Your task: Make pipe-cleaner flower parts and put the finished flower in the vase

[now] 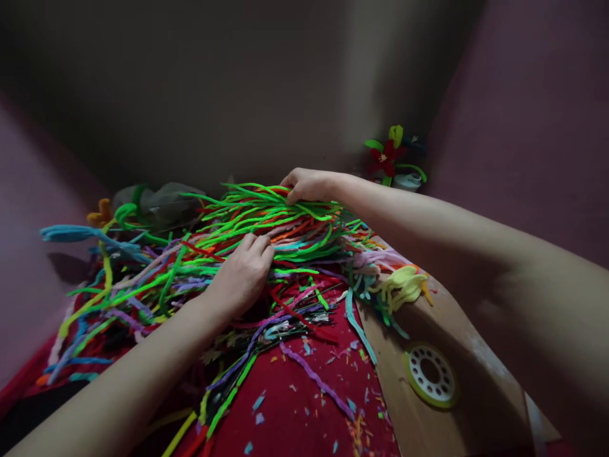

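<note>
A large heap of fuzzy pipe cleaners [223, 231] in green, red, orange, purple and blue lies before me. At its far side my right hand [308, 185] is closed, thumb and fingers gripping bright green pipe cleaners [259, 206]. My left hand [246, 270] rests on the nearer side of the heap, its fingers curled down around pipe cleaners. The left fingertips are hidden among the stems. Close to me, a loose purple pipe cleaner [318, 379] lies on the red cloth [285, 422].
A roll of tape [431, 374] lies on a brown board [404, 419] at right. Pale yellow looped pipe cleaners [404, 287] sit by the board's far end. A red pipe-cleaner flower [386, 158] stands near the wall. Small coloured scraps litter the cloth.
</note>
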